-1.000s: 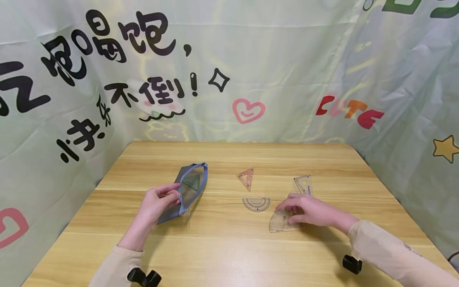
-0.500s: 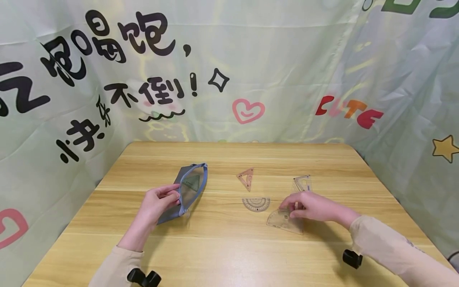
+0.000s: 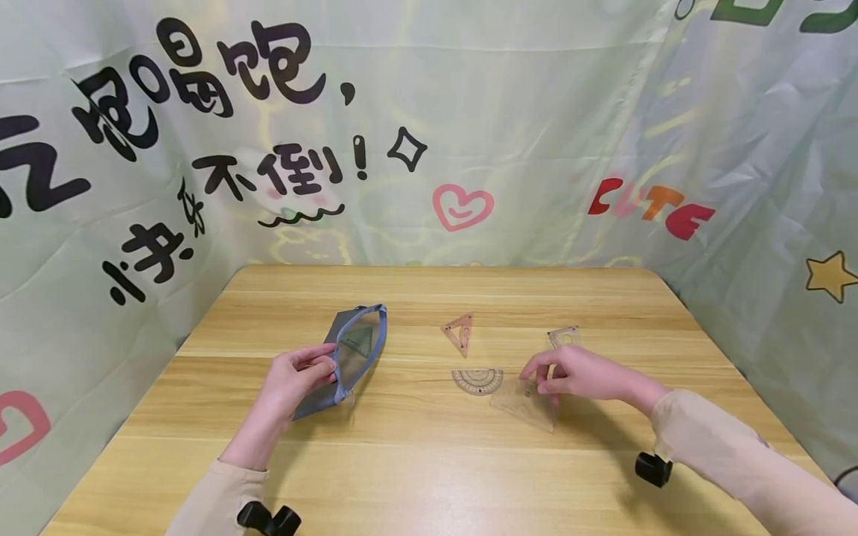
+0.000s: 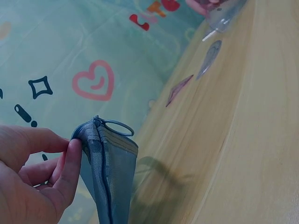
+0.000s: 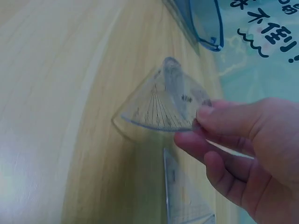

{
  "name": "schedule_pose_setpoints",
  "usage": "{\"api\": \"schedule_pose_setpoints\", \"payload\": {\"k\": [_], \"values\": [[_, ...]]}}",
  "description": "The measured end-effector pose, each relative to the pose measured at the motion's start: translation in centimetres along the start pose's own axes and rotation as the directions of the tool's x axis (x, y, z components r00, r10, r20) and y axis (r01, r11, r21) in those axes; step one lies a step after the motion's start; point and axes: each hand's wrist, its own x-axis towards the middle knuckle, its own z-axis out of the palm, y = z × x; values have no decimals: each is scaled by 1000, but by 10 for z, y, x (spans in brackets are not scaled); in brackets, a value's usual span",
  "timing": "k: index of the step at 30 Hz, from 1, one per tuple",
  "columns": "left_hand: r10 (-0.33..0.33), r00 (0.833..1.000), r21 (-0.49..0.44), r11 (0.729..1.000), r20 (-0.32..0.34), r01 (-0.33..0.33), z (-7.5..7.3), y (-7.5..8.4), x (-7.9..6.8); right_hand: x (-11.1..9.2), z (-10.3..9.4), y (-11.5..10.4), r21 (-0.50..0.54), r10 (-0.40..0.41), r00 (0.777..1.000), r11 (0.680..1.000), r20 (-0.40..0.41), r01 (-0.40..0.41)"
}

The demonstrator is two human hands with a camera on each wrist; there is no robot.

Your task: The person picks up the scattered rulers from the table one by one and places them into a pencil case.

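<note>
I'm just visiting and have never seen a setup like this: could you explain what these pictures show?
No machine here: a person works bare-handed. The wide view is taken from the person's head; the two smaller ones, from the left and right wrists. The left hand pinches a blue zipper pouch, where a green set square shows inside. The right hand pinches a transparent protractor. On the wooden table lie a pink set square, a semicircular protractor and a clear set square.

L arm (image 3: pixel 224 495) & R arm (image 3: pixel 724 461) angled fwd/inward, L fingers (image 3: pixel 316 350) & R fingers (image 5: pixel 217 169) each in pinch grip.
</note>
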Motion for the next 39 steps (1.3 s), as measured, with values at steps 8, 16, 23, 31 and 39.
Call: {"api": "schedule_pose_setpoints", "payload": {"k": [8, 16, 23, 31, 39], "values": [[-9, 1000, 3, 1000, 4, 9, -1, 0, 0, 12, -3, -8, 22, 69, 993, 998, -100, -67], [-10, 1000, 0, 1000, -2, 10, -1, 2, -1, 22, -11, -16, 95, 75, 988, 994, -137, -62], [-16, 1000, 1, 1000, -4, 16, -1, 3, -1, 36, -15, -19, 167, 116, 978, 982, -175, -87], [-14, 1000, -12, 1000, -1, 14, -2, 1, 1, 50, -14, -20, 200, 172, 961, 971, -215, -129], [-7, 1000, -13, 1000, 8, 7, -3, 0, 1, 67, -13, -23, 257, 191, 959, 957, -208, -135]]}}
